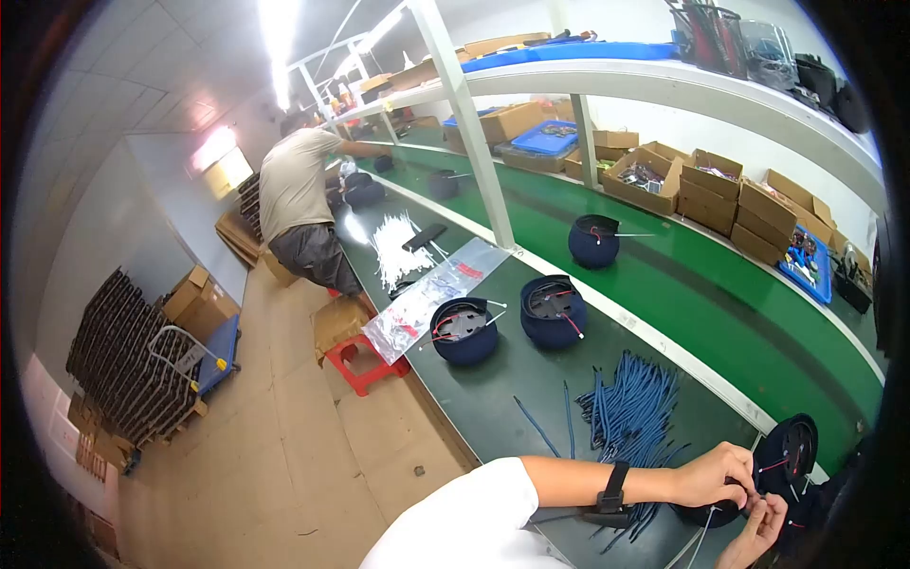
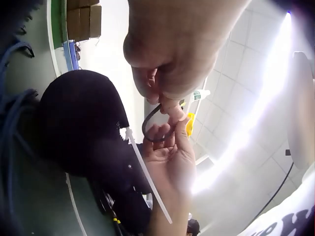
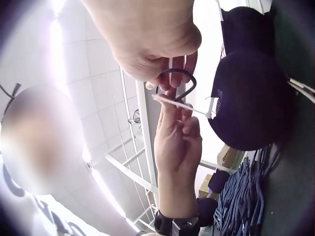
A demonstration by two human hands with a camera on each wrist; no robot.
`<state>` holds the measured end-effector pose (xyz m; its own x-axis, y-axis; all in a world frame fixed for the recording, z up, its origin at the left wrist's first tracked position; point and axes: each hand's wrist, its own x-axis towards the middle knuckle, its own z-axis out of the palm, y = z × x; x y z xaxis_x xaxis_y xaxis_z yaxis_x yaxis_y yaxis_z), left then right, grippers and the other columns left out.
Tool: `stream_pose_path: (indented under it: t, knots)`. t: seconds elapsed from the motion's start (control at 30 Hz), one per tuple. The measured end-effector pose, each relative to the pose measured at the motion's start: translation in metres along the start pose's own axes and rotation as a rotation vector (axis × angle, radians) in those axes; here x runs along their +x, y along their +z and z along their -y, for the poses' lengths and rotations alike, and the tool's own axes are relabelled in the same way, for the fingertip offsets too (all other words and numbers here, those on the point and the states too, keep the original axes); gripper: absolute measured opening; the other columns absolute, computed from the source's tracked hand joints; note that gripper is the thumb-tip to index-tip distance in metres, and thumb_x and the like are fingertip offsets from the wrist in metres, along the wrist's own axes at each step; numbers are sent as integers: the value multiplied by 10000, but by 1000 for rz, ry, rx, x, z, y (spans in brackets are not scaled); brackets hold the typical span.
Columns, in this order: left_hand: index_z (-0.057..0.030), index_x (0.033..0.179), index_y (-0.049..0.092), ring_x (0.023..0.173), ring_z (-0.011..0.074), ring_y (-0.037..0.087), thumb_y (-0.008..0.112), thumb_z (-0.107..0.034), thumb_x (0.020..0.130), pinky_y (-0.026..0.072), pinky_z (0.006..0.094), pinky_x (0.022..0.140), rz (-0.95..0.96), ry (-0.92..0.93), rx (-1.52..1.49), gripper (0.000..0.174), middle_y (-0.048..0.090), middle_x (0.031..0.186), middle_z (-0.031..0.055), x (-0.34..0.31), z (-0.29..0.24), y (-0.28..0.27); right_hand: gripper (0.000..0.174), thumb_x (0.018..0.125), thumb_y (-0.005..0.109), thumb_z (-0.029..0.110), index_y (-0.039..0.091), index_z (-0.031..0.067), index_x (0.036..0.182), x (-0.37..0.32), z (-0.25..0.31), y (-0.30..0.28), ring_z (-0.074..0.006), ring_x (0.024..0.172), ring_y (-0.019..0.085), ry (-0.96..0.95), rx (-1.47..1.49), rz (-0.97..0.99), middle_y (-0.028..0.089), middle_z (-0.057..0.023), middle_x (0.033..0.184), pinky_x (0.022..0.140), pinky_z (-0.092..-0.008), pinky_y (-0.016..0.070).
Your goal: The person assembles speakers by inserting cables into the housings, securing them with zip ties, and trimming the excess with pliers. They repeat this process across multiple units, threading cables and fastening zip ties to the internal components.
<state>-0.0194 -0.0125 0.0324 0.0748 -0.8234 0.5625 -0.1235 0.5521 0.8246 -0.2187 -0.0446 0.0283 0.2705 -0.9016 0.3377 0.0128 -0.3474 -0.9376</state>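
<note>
In the right wrist view, a dark cord is bent into a loop between both hands. My left hand, with a black band on its wrist, pinches the cord with thumb and fingers. Close below it, my right hand pinches the cord too, its fingertips almost meeting the left ones. Beside the hands sits a dark rounded cap, from whose edge a white cable tie sticks out. The cord's ends are hidden by the fingers.
A pile of blue cords lies left of the hands. Farther along are navy caps, a plastic bag and white cable ties. A green conveyor belt runs alongside. Another person bends over the far bench.
</note>
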Motion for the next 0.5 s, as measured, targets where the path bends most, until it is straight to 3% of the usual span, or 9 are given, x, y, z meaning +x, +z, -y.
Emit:
stream_pose_path:
  t: [0.03, 0.13, 0.27, 0.4, 0.5]
  knots:
    - [-36, 937, 799, 743, 253, 602, 856, -72, 730, 484, 392, 672, -14, 8, -23, 218, 596, 779, 87, -1, 0, 3, 174, 1066, 633, 80, 631, -44, 1188, -2, -11, -2, -213, 1013, 662, -24, 3, 24, 684, -155, 1138, 943, -319, 538]
    - [-18, 998, 790, 742, 215, 608, 831, -49, 770, 494, 357, 664, -74, 112, 31, 234, 586, 796, 73, -1, 3, 9, 177, 1079, 622, 115, 626, -31, 1179, -8, -16, 5, -210, 1042, 639, -14, -34, -32, 669, -143, 1159, 956, -319, 518]
    - [44, 951, 727, 750, 100, 632, 757, 46, 856, 512, 237, 615, -14, -321, -411, 99, 619, 925, 44, -4, -8, 4, 206, 1090, 614, 176, 628, -10, 1177, -10, -13, 17, -206, 1049, 622, -25, -122, -50, 666, -123, 1151, 966, -323, 500]
    - [39, 940, 714, 764, 95, 662, 790, 67, 845, 557, 242, 648, -51, -272, -589, 126, 708, 884, 56, -5, 1, 6, 231, 1085, 624, 213, 628, 5, 1188, -13, -13, 19, -215, 1053, 618, 83, -124, -23, 665, -116, 1162, 979, -329, 488]
    - [40, 961, 716, 769, 93, 668, 800, 46, 866, 573, 242, 678, 3, -413, -634, 126, 713, 896, 62, -6, 10, 7, 230, 1085, 621, 194, 624, -1, 1206, -12, -6, 17, -220, 1075, 622, 127, -175, 6, 667, -120, 1173, 994, -333, 487]
